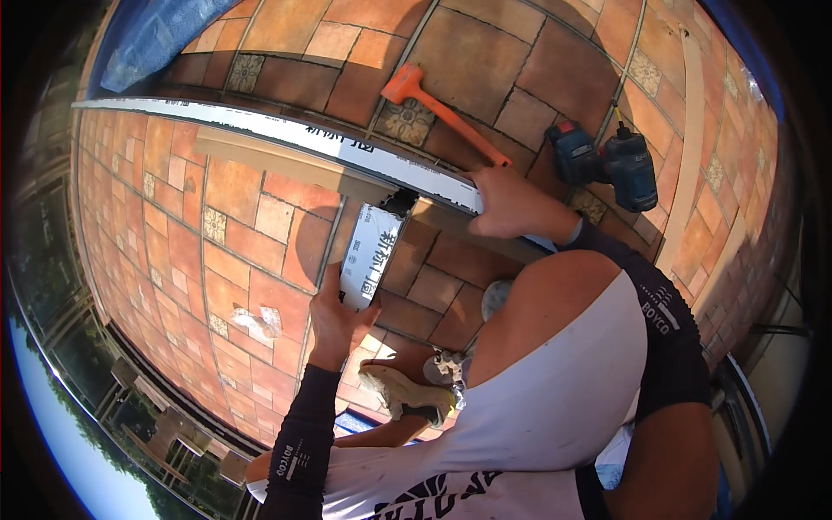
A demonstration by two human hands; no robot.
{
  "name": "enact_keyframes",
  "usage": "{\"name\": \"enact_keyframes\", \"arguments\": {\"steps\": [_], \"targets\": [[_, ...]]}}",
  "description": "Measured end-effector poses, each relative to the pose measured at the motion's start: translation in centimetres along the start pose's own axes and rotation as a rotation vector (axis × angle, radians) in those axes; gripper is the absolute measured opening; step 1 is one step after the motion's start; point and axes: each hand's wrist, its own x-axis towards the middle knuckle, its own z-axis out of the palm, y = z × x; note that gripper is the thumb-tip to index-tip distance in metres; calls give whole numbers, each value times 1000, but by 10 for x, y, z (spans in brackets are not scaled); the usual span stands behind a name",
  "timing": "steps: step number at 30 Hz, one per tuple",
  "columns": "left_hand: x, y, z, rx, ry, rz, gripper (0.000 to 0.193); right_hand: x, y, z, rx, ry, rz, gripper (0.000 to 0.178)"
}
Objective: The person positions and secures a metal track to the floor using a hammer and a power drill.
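Sunlit terracotta floor tiles (472,52), mixed in shades of orange and brown with small patterned insets, spread beneath a person in a white shirt and dark sleeves. At center, the left hand (340,314) grips the lower end of a short, box-shaped length covered in white printed film (371,256), fingers and thumb closed about its sides. Its dark, ragged upper end sits just below a long, straight bar covered in white printed film (407,172); whether the two touch cannot be told. That bar runs from the upper left of the frame to the center, where the right hand (511,204) clasps it, thumb and fingers on opposite edges. Flat brown cardboard (260,156) lies along the bar's lower side. Above, an orange mallet (444,113) rests on the tiles, its handle's end close to the right hand. At upper right lies a dark blue and black cordless drill (631,173) with a red accent. Crumpled clear plastic (257,322) sits left of center, and blue plastic wrapping (165,43) fills the upper left corner.
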Motion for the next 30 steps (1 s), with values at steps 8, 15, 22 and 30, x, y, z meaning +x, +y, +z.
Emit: {"name": "enact_keyframes", "arguments": {"steps": [8,15,22,30], "targets": [[-4,4,10,18,-21,26,63,-1,4,2,-19,19,19,73],[-7,3,11,45,-35,15,64,-5,-8,4,22,8,12,79],[-5,4,10,31,-73,-11,66,-7,-4,8,45,65,-22,73],[-5,6,14,12,-54,8,67,-3,3,1,14,56,9,50]]}}
